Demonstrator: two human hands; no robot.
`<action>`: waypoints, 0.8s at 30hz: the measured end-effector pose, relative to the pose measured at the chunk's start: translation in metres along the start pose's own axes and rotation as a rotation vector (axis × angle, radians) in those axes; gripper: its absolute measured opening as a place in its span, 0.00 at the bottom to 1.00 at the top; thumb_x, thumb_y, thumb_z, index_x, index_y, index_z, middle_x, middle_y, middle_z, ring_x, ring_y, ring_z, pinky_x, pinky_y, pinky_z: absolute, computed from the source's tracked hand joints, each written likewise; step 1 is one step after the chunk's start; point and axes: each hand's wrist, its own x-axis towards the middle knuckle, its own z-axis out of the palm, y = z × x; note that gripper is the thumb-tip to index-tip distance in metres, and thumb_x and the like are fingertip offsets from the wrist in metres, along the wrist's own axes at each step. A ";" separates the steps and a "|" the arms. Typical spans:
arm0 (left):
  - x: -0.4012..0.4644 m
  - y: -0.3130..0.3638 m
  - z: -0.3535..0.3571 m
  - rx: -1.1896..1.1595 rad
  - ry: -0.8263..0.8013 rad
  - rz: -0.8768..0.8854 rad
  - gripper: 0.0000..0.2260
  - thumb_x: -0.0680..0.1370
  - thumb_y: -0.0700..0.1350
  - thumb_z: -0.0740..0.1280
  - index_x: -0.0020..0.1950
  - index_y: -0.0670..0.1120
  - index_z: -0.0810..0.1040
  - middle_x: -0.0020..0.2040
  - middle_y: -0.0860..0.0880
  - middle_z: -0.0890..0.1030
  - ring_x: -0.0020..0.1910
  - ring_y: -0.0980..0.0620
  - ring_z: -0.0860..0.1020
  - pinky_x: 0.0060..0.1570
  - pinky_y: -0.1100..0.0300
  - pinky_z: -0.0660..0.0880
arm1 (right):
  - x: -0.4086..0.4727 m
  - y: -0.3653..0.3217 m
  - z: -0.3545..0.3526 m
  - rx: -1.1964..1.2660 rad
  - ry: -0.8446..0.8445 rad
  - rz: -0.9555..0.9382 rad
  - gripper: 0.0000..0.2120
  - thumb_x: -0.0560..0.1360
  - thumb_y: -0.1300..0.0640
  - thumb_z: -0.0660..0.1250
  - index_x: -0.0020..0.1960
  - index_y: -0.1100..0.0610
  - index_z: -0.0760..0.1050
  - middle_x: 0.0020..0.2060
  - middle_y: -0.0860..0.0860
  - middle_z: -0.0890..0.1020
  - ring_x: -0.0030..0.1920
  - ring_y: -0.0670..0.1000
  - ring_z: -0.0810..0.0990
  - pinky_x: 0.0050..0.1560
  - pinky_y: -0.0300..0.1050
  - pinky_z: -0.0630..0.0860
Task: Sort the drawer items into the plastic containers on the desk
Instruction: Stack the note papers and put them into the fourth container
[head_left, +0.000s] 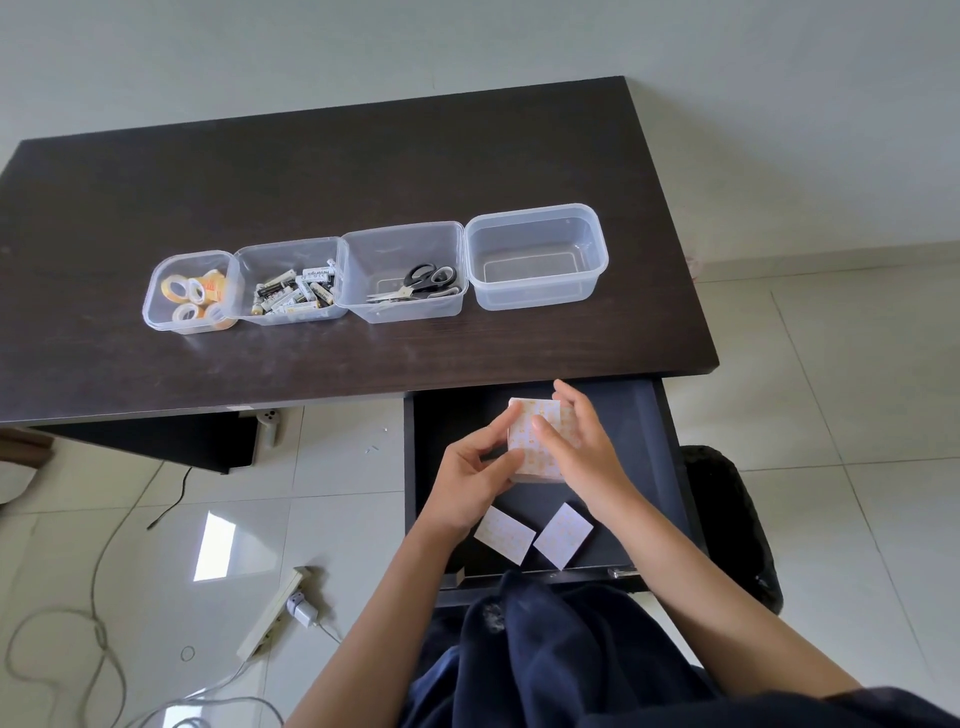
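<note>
Seen from above, a dark wooden desk (363, 171) holds four clear plastic containers in a row. From left to right: a small tub (191, 292) holding rolls of tape (195, 291), a tub (291, 280) filled with batteries (296, 296), a tub (405, 270) with black-handled scissors (421, 283) lying in it, and a larger tub (536, 255) with nothing inside. The containers touch or nearly touch one another.

Below the desk's near edge, an open dark drawer (639, 441) is pulled toward the person. Over the drawer, both hands hold a stack of small white cards (535, 441) with an orange printed pattern, possibly sticker sheets; the print is too small to read. The left hand (472, 478) grips the stack's left edge with fingers and thumb closed on it, and the right hand (582, 447) wraps over its right side, thumb pressed on the top card. Two more of the same cards (504, 535) lie loose and flat on the drawer floor, side by side, just below the hands.

On the white tiled floor to the left lie a power strip (275, 613) and grey cables (98, 623).
</note>
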 end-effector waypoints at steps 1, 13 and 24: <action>0.001 0.001 0.001 -0.001 -0.007 -0.001 0.22 0.78 0.30 0.61 0.70 0.46 0.70 0.49 0.53 0.84 0.46 0.58 0.81 0.43 0.64 0.78 | 0.001 0.000 0.000 0.003 0.003 0.009 0.26 0.76 0.51 0.67 0.71 0.43 0.62 0.68 0.44 0.67 0.67 0.47 0.71 0.53 0.40 0.77; -0.005 -0.013 -0.014 -0.069 0.122 -0.074 0.23 0.77 0.28 0.61 0.69 0.47 0.70 0.43 0.54 0.84 0.43 0.58 0.82 0.39 0.62 0.80 | 0.011 0.022 -0.006 -0.044 -0.067 0.079 0.20 0.79 0.46 0.61 0.71 0.42 0.65 0.62 0.41 0.73 0.61 0.42 0.74 0.56 0.36 0.70; -0.016 -0.024 -0.050 -0.077 0.287 -0.137 0.23 0.77 0.31 0.62 0.69 0.49 0.70 0.46 0.50 0.83 0.42 0.59 0.83 0.37 0.65 0.79 | 0.018 0.153 -0.029 -0.703 -0.181 0.352 0.23 0.66 0.54 0.72 0.60 0.45 0.75 0.56 0.51 0.74 0.59 0.52 0.74 0.60 0.46 0.72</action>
